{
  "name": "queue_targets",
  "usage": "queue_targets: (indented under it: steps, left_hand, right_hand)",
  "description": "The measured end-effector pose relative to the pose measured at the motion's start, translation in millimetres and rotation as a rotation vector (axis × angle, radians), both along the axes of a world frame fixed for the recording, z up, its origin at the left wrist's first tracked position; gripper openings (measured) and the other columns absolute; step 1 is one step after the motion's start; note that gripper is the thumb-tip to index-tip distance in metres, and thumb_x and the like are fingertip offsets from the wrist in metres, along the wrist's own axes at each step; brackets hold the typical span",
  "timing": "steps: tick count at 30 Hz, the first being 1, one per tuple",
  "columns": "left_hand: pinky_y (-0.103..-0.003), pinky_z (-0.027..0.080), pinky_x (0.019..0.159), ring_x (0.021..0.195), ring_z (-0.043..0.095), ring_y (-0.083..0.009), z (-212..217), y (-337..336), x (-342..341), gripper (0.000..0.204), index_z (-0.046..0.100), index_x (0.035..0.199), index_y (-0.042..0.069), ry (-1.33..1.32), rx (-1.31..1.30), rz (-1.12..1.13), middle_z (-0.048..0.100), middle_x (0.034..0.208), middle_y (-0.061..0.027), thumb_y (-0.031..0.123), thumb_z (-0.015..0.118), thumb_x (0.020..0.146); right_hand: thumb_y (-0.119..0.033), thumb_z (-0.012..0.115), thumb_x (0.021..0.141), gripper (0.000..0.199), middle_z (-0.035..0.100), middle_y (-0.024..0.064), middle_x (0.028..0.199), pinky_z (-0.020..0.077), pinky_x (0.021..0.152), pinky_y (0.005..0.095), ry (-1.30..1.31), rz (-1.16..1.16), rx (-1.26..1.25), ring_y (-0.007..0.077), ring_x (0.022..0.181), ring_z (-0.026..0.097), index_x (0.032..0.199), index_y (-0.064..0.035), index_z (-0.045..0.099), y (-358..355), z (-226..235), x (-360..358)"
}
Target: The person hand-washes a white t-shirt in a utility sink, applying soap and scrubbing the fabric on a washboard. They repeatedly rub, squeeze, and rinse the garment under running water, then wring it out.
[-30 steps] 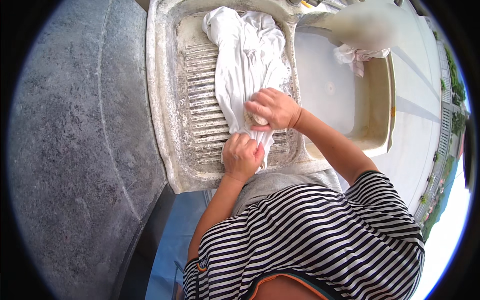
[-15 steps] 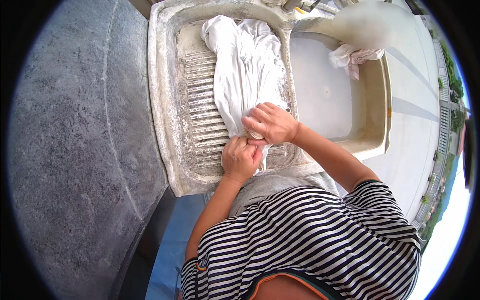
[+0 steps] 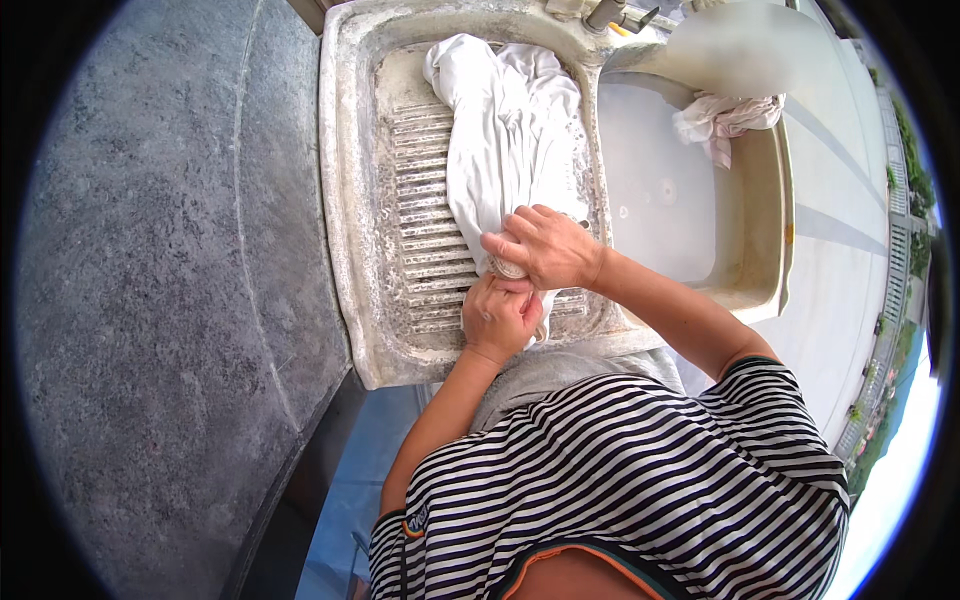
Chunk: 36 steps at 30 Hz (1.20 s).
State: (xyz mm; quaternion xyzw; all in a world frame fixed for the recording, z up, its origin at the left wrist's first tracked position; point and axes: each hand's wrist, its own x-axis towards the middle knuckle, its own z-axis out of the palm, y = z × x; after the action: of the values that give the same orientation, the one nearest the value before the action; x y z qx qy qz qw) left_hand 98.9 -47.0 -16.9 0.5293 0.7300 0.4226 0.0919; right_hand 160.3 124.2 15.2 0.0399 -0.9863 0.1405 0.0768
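Note:
A wet white cloth garment (image 3: 505, 130) lies lengthwise on the ridged washboard (image 3: 425, 200) of a stone laundry sink, its wide end at the far side. The near end narrows into my two closed hands. My right hand (image 3: 548, 248) grips the bunched cloth from above, its fingers curled. Just below and touching it, my left hand (image 3: 500, 315) is closed on the same cloth, and a short end hangs out beside it. Between the hands shows a small whitish, rough-looking lump (image 3: 507, 268); whether it is foamy cloth or something else, I cannot tell.
Right of the washboard is a basin (image 3: 660, 190) of cloudy water. A pale pinkish cloth (image 3: 728, 122) hangs over its far right rim. A tap (image 3: 605, 14) stands at the back. A grey stone counter (image 3: 170, 270) runs along the left.
The whole view has shifted, so the sink appears slightly farther right. Both hands keep their grip on the white cloth, with the left wrist turned a little.

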Motion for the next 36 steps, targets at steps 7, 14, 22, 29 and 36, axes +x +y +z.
queue_targets:
  steps: [7, 14, 22, 29, 36]
  left_hand:
    - [-0.042, 0.046, 0.061, 0.071, 0.055, -0.0277, 6.8, 12.0, -4.1, 0.029, 0.049, 0.063, 0.011, 0.030, -0.140, -0.076, 0.050, 0.071, -0.0061, 0.018, 0.075, 0.075]
    - [-0.043, 0.047, 0.065, 0.073, 0.055, -0.0289, 4.5, -1.8, -0.4, 0.027, 0.050, 0.067, 0.011, 0.056, -0.095, -0.076, 0.051, 0.074, -0.0071, 0.020, 0.073, 0.077]
    - [-0.040, 0.042, 0.058, 0.063, 0.050, -0.0246, 3.5, 7.3, 0.6, 0.034, 0.044, 0.065, 0.010, -0.076, -0.144, -0.095, 0.043, 0.067, -0.0051, 0.014, 0.075, 0.078]
    - [-0.027, 0.049, 0.067, 0.074, 0.055, -0.0078, 6.2, -47.0, -75.3, 0.024, 0.050, 0.084, 0.010, -1.106, 0.081, 0.720, 0.057, 0.082, 0.0009, 0.015, 0.069, 0.097]
    - [-0.046, 0.047, 0.093, 0.101, 0.059, -0.0325, 29.4, 59.5, -99.9, 0.041, 0.057, 0.121, 0.004, 0.311, -0.101, 0.275, 0.060, 0.108, -0.0148, 0.014, 0.075, 0.086]
  right_hand:
    - [-0.056, 0.062, 0.094, 0.050, 0.069, 0.0165, 0.104, 0.0549, 0.088, 0.0448, -0.225, -0.534, 0.182, 0.0334, 0.101, 0.067, 0.115, -0.0106, 0.058, 116.2, -29.4, -152.8]
    - [-0.060, 0.071, 0.084, 0.058, 0.059, 0.0091, 0.089, 0.0501, 0.072, 0.0406, -0.016, -0.050, 0.007, 0.0261, 0.084, 0.062, 0.119, -0.0146, 0.057, -7.9, -5.6, -37.8]
    - [-0.063, 0.059, 0.093, 0.059, 0.068, 0.0184, 0.110, 0.0535, 0.088, 0.0449, -0.151, -0.480, 0.106, 0.0333, 0.108, 0.067, 0.118, -0.0101, 0.060, 103.8, -44.3, -182.5]
    - [-0.067, 0.059, 0.091, 0.067, 0.073, 0.0183, 0.102, 0.0562, 0.085, 0.0461, 0.202, -0.778, -0.370, 0.0374, 0.098, 0.070, 0.125, -0.0095, 0.061, 144.9, -0.3, -134.3]
    - [-0.063, 0.066, 0.087, 0.063, 0.070, 0.0181, 0.101, 0.0571, 0.080, 0.0479, -0.016, -0.759, 0.018, 0.0367, 0.095, 0.070, 0.125, -0.0119, 0.061, 145.9, -62.6, -88.2]
